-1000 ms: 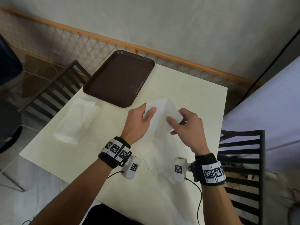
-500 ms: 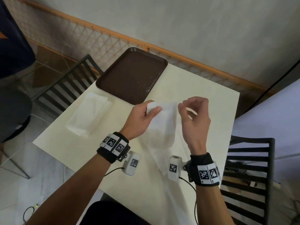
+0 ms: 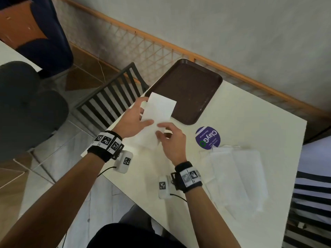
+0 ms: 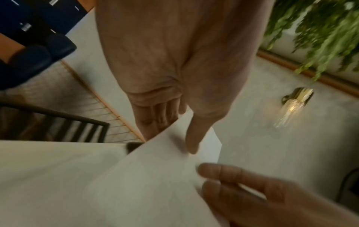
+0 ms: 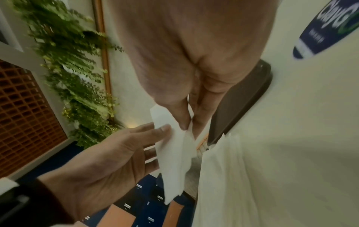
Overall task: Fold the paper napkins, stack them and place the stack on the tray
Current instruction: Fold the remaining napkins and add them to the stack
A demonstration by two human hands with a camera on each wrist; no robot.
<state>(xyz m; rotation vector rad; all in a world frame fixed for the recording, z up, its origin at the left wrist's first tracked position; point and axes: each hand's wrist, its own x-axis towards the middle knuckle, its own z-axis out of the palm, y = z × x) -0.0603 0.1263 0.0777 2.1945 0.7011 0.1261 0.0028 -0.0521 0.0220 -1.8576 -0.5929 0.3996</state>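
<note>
Over the left edge of the worktop [image 3: 250, 122], just beside the tray [image 3: 189, 86], you've swung the folded napkin [image 3: 160, 109] across, your left grip [image 3: 132, 120] and right grip [image 3: 172, 140] both pinching it, so stacking looks next.

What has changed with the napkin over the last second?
Both hands have carried the folded napkin left, from above the unfolded napkins to over the stack beside the tray; left hand holds its side, right hand pinches its near corner. Tray and unfolded napkins stayed put.
</note>
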